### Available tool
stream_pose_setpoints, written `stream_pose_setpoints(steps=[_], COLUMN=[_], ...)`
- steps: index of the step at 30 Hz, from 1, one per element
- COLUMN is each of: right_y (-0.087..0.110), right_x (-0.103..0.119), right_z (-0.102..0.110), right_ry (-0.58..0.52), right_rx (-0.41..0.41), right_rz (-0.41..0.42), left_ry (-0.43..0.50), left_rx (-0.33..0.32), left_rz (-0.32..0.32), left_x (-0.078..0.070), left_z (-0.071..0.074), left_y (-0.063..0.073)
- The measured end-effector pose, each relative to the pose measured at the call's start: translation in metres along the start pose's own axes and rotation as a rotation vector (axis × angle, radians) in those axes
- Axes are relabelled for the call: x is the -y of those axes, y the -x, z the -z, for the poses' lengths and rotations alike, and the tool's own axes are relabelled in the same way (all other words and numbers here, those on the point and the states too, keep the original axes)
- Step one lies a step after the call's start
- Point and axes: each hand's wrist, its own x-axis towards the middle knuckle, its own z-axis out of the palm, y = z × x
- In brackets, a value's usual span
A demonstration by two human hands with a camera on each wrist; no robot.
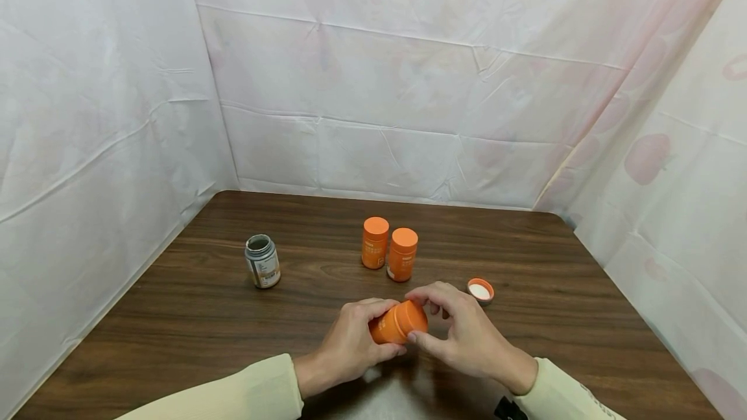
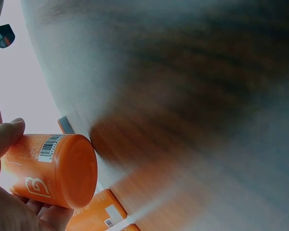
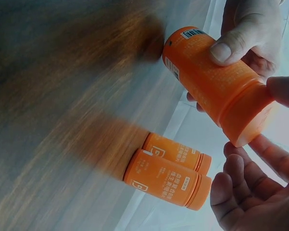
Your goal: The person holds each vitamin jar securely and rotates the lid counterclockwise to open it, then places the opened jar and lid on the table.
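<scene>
An orange pill bottle is held tilted just above the table's front, its capped end toward the right. My left hand grips the bottle's body, thumb on one side and fingers round the other. At the orange cap, my right hand pinches the rim between thumb and index finger, its other fingers loosely curled. The left wrist view shows the bottle's base and a barcode near it. Two more capped orange bottles stand upright side by side behind the hands.
A grey bottle without a cap stands at the left of the dark wooden table. To the right of the orange bottles lies an upturned cap, white inside. Pale plastic sheeting hangs behind and along both sides.
</scene>
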Motion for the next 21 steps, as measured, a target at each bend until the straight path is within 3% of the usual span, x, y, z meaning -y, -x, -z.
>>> stream_pose_setpoints(steps=[21], right_y=[0.0009], right_x=[0.0033], right_z=[0.0025], right_ry=[-0.030], right_rx=[0.027], right_rz=[0.117], left_ry=[0.004], left_rx=[0.021], left_rz=[0.025], left_x=[-0.0012], left_z=[0.0026], left_y=[0.0010])
